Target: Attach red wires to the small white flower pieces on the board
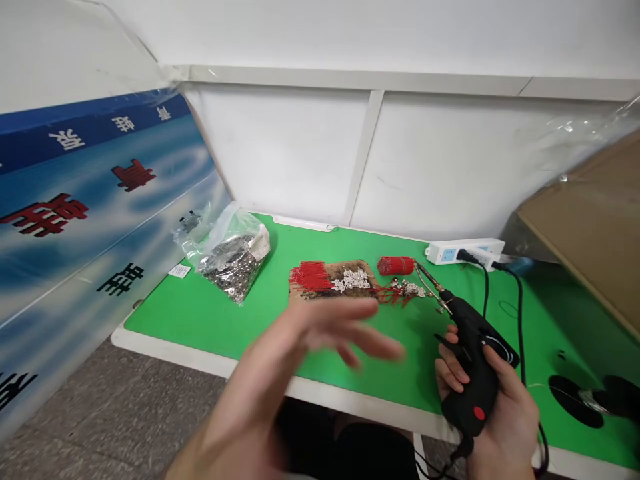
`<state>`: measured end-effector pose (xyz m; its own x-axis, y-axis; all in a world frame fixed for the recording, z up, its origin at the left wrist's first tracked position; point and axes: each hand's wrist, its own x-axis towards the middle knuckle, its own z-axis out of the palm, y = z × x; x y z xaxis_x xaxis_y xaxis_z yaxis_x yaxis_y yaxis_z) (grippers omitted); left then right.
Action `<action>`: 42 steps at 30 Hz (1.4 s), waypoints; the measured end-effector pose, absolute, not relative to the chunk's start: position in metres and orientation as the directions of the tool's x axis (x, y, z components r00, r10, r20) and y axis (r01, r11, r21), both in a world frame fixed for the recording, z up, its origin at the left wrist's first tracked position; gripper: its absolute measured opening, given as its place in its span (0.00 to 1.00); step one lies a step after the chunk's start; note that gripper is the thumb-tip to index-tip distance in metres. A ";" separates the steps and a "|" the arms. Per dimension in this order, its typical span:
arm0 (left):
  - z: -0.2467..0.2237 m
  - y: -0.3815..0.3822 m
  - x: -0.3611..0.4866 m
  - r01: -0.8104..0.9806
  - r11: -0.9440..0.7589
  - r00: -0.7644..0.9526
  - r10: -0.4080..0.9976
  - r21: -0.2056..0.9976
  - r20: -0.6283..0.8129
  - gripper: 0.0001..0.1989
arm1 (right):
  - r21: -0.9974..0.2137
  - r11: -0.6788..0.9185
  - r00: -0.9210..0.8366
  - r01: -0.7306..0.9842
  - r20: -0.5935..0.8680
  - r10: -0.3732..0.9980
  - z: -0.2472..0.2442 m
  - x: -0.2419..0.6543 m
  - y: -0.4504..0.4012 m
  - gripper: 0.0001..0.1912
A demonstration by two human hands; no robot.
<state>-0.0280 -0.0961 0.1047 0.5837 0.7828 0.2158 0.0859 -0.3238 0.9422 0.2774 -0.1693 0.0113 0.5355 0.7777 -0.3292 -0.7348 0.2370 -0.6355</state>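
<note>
My right hand [511, 408] is wrapped round the black handle of a soldering gun [473, 327], which tilts up and to the left. Its metal tip reaches close to a tied bundle of red wires [395, 265]. Held over the front of the table, my left hand [313, 337] is blurred, its fingers stretched out and apart with nothing in them. Beyond it lies a brown board [296, 294], partly hidden, bearing a row of red wires [311, 275] and several small silvery metal pieces [354, 279]. More metal pieces [411, 289] with red wires lie right of the board.
A clear plastic bag [235, 257] of metal parts sits on the left of the green table [200, 320]. At the back right, a white power strip [467, 251] has black cords plugged in. A black spool [575, 400] and a cardboard box [590, 213] are at the right.
</note>
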 end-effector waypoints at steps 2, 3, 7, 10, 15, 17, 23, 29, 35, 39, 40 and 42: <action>0.103 -0.052 0.002 0.216 -0.463 0.576 0.771 0.860 0.271 0.25 | -0.619 0.222 0.516 -0.753 -0.346 0.784 0.010 0.279 -0.170 0.20; 0.100 -0.030 0.015 0.309 -0.544 0.585 0.755 0.780 0.295 0.20 | -0.611 0.218 0.508 -0.761 -0.353 0.785 0.009 0.279 -0.170 0.20; 0.077 0.038 0.045 0.520 -0.670 0.672 0.704 0.530 0.231 0.10 | -0.590 0.225 0.502 -0.775 -0.358 0.787 0.008 0.280 -0.171 0.20; 0.057 0.059 0.056 0.576 -0.675 0.695 0.701 0.462 0.157 0.09 | -0.584 0.227 0.501 -0.780 -0.364 0.785 0.009 0.279 -0.171 0.21; 0.036 0.064 0.064 0.567 -0.681 0.709 0.690 0.463 0.145 0.09 | -0.574 0.198 0.510 -0.795 -0.454 0.731 0.008 0.279 -0.168 0.22; 0.032 0.062 0.064 0.575 -0.663 0.701 0.701 0.479 0.129 0.08 | -0.568 0.192 0.508 -0.800 -0.472 0.720 0.008 0.280 -0.167 0.24; 0.029 0.059 0.064 0.594 -0.660 0.694 0.710 0.461 0.122 0.05 | -0.536 0.168 0.477 -0.827 -0.511 0.715 0.005 0.282 -0.166 0.26; 0.030 0.055 0.066 0.597 -0.669 0.700 0.704 0.442 0.120 0.04 | -0.567 0.169 0.502 -0.806 -0.505 0.702 0.004 0.282 -0.164 0.27; 0.031 0.061 0.065 0.623 -0.647 0.676 0.728 0.439 0.113 0.08 | -0.570 0.167 0.499 -0.804 -0.495 0.711 0.005 0.283 -0.164 0.26; 0.034 0.060 0.057 0.635 -0.638 0.646 0.748 0.436 0.153 0.09 | -0.573 0.174 0.479 -0.801 -0.439 0.760 0.001 0.284 -0.166 0.24; 0.035 0.058 0.055 0.640 -0.630 0.634 0.756 0.440 0.161 0.10 | -0.570 0.179 0.477 -0.802 -0.432 0.765 0.000 0.285 -0.167 0.24; 0.035 0.051 0.049 0.637 -0.612 0.617 0.769 0.469 0.167 0.10 | -0.559 0.181 0.474 -0.809 -0.440 0.762 -0.003 0.286 -0.168 0.24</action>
<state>0.0493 0.0509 0.0348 0.6168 0.7692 0.1671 0.6365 -0.6123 0.4690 0.2860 -0.1677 -0.0032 0.4744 0.7624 -0.4401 -0.8094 0.1811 -0.5587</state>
